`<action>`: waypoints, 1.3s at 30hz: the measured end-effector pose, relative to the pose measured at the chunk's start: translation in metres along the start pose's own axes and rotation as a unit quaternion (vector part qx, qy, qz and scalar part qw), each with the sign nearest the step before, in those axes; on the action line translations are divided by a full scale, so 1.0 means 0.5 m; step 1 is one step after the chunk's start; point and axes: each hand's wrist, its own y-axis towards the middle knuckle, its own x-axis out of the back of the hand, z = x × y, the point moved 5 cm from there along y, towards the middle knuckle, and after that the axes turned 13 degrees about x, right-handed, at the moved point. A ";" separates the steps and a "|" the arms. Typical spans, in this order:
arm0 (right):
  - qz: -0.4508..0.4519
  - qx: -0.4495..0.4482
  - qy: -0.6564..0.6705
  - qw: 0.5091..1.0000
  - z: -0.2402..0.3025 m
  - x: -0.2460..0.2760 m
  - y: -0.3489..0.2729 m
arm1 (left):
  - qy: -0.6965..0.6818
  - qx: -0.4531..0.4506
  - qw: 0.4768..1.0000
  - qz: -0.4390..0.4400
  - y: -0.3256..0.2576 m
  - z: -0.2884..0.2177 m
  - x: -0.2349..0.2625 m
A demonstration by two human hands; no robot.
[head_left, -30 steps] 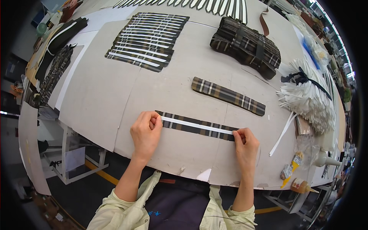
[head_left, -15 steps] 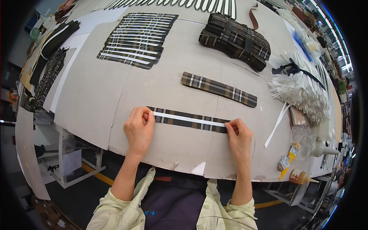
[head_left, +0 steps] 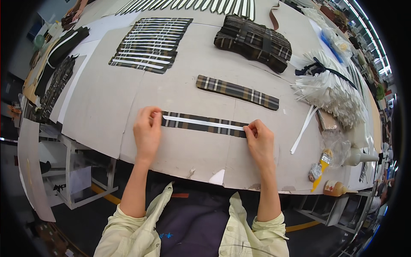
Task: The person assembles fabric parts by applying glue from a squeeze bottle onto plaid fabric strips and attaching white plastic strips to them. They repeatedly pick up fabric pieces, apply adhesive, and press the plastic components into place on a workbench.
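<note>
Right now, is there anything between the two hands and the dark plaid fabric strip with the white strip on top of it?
No. The left hand rests on one end of the dark plaid fabric strip and the right hand on the other. The second plaid strip lies apart, farther up the table.

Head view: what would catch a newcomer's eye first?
Both hands, left hand and right hand, press the ends of a plaid fabric strip with a white strip along it, at the table's near edge. Behind lie another plaid strip and a bundled plaid stack.
</note>
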 end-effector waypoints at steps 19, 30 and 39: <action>0.007 0.013 -0.022 1.000 -0.007 0.000 -0.001 | 0.073 -0.354 0.920 0.149 -0.197 -0.212 -0.199; -0.030 0.169 -0.152 0.973 0.060 0.033 -0.040 | 0.067 -0.359 0.918 0.156 -0.193 -0.209 -0.199; -0.017 0.159 -0.166 0.973 0.065 0.024 -0.035 | 0.038 -0.337 0.927 0.159 -0.172 -0.165 -0.141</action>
